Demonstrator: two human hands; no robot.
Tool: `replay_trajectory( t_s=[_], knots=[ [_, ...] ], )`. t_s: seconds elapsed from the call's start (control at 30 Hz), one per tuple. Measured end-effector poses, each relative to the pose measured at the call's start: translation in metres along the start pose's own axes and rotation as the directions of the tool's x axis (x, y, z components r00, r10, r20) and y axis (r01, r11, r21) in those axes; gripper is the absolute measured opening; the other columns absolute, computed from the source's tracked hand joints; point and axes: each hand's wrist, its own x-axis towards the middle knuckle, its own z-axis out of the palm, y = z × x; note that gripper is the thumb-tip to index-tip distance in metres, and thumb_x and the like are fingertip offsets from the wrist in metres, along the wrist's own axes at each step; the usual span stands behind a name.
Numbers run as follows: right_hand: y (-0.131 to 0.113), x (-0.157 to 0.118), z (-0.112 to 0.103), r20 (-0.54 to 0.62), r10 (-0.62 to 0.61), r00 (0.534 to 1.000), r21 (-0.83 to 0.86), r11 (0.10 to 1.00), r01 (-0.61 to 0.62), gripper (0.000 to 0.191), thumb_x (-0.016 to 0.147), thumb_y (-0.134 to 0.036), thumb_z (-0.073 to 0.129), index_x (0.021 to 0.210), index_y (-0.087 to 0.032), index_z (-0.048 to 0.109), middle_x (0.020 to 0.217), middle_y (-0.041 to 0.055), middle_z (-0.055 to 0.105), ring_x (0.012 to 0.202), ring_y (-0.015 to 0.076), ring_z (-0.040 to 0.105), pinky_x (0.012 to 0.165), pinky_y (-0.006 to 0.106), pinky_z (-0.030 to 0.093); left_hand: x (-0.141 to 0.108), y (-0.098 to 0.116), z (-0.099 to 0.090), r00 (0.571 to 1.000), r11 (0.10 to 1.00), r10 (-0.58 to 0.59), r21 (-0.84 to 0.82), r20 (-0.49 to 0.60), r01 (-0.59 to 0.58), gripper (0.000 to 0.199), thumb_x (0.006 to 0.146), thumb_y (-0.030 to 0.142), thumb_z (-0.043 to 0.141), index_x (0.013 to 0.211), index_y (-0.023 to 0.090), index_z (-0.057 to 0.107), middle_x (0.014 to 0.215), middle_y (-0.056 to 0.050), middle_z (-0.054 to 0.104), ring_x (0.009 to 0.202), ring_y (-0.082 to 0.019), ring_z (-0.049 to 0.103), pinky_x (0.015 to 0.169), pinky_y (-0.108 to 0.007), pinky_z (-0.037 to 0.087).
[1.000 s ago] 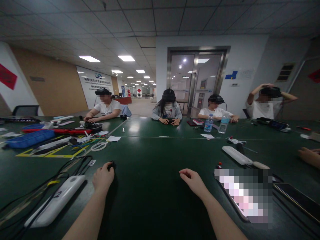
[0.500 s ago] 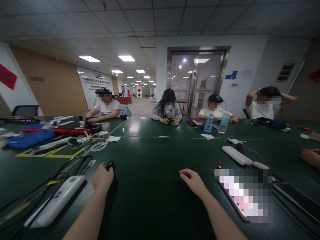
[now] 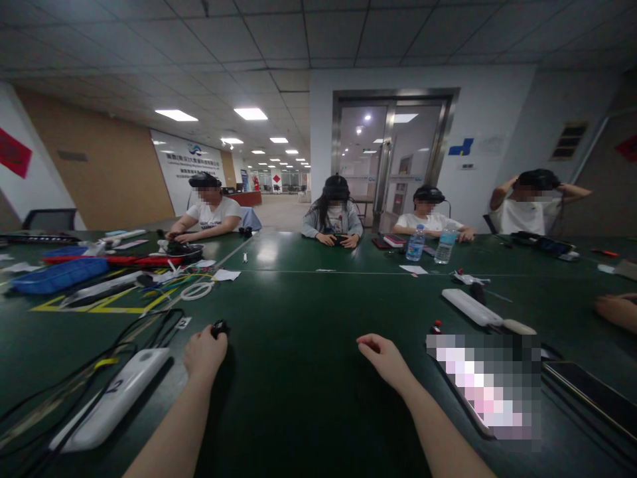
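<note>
My left hand [image 3: 205,352] rests on the dark green table [image 3: 298,372], its fingers closed around a small black object [image 3: 219,328]. Only the top of that object shows past the thumb and forefinger, so its kind is unclear. To the left lies a white power bank marked 2 [image 3: 114,398], with black cables [image 3: 127,338] beside it. My right hand [image 3: 385,358] lies on its side on the table, fingers loosely curled together, and I see nothing in it. Right of it is a phone-like device [image 3: 460,398] with a blurred, lit screen.
A dark phone [image 3: 592,392] and a white elongated device [image 3: 470,308] lie at right. Two water bottles [image 3: 415,244] stand farther back. At left are a blue tray [image 3: 60,276] and a coiled white cable [image 3: 196,291]. Several people wearing headsets sit across; another person's hand [image 3: 617,311] is at the right edge.
Both hands keep their place and grip. The view has shifted very slightly; nothing else has visibly moved.
</note>
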Motion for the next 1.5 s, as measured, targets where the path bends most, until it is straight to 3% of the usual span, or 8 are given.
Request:
replay_trajectory(
  t_s=[0.5,0.63,0.87,1.07,1.5],
  knots=[
    [0.011,0.005,0.000,0.003,-0.011,1.000,0.023,1.000,0.011,0.024,0.080,-0.033,0.055,0.100,-0.022,0.065,0.099,0.0026,0.066,0.094,0.0198,0.060,0.085,0.035,0.044,0.005,-0.003,0.005,0.999,1.000,-0.013,-0.022,-0.030,0.012,0.053,0.076,0.036,0.044,0.124,0.014,0.055,0.119,-0.018,0.056,0.106,-0.035,0.054,0.083,-0.043,0.044],
    [0.007,0.002,-0.001,0.007,-0.003,1.000,0.022,1.000,0.002,0.025,0.080,-0.032,0.054,0.101,-0.022,0.065,0.100,0.0025,0.065,0.095,0.0197,0.060,0.086,0.035,0.044,0.004,-0.002,0.005,0.997,0.999,-0.033,-0.026,-0.063,0.031,0.052,0.077,0.037,0.045,0.120,0.009,0.056,0.113,-0.020,0.058,0.103,-0.034,0.055,0.083,-0.041,0.044],
    [-0.003,-0.002,-0.001,-0.006,-0.002,1.000,0.003,1.000,0.002,0.024,0.081,-0.031,0.054,0.099,-0.021,0.065,0.097,0.0041,0.066,0.093,0.0201,0.061,0.085,0.035,0.045,0.012,-0.007,0.012,0.995,0.997,-0.040,-0.070,-0.096,0.034,0.051,0.075,0.041,0.050,0.116,0.012,0.058,0.112,-0.019,0.059,0.101,-0.033,0.056,0.083,-0.041,0.044],
    [-0.005,-0.003,-0.002,-0.002,0.034,0.999,-0.016,0.999,-0.034,0.024,0.081,-0.030,0.053,0.101,-0.022,0.064,0.101,0.0040,0.065,0.096,0.0206,0.060,0.086,0.036,0.045,0.016,-0.011,0.017,0.994,0.991,-0.052,-0.130,-0.095,0.040,0.052,0.070,0.034,0.054,0.117,0.012,0.058,0.114,-0.020,0.058,0.102,-0.034,0.056,0.085,-0.045,0.043],
    [-0.008,-0.005,-0.002,-0.007,0.038,0.999,0.015,0.999,-0.038,0.022,0.081,-0.029,0.054,0.098,-0.022,0.066,0.099,0.0030,0.066,0.095,0.0202,0.060,0.085,0.035,0.044,0.003,-0.002,0.004,0.992,0.995,-0.073,-0.069,-0.105,0.066,0.050,0.076,0.034,0.048,0.118,0.009,0.058,0.112,-0.022,0.057,0.104,-0.033,0.055,0.085,-0.040,0.042]
  ],
)
